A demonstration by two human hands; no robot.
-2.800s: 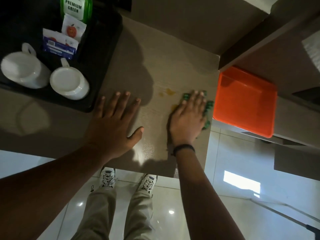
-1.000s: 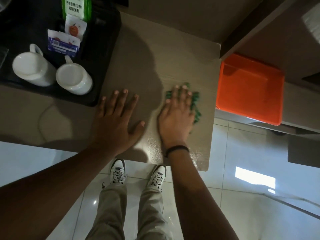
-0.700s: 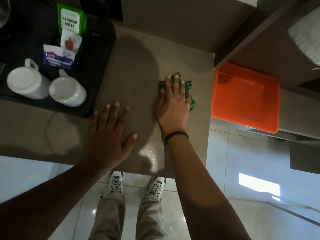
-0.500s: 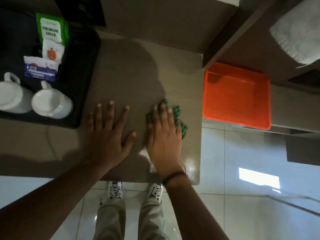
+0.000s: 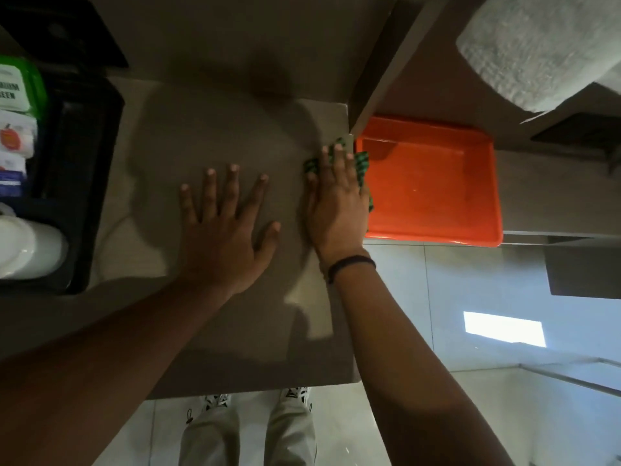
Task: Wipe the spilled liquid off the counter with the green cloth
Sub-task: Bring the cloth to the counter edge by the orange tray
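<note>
My right hand lies flat, palm down, on the green checked cloth at the right edge of the beige counter. The cloth is mostly hidden under the fingers, and its right side hangs past the counter edge toward the orange tray. My left hand rests flat on the counter's middle with fingers spread and nothing in it. I see no yellow liquid on the bare counter surface.
An orange tray sits just right of the counter, lower down. A black tray at the left holds a white mug and tea packets. A white towel is at the top right. Floor tiles lie below.
My right hand has slid the cloth from mid-counter to the right edge, after earlier strokes over the yellow spill, which no longer shows. My left hand stayed planted.
</note>
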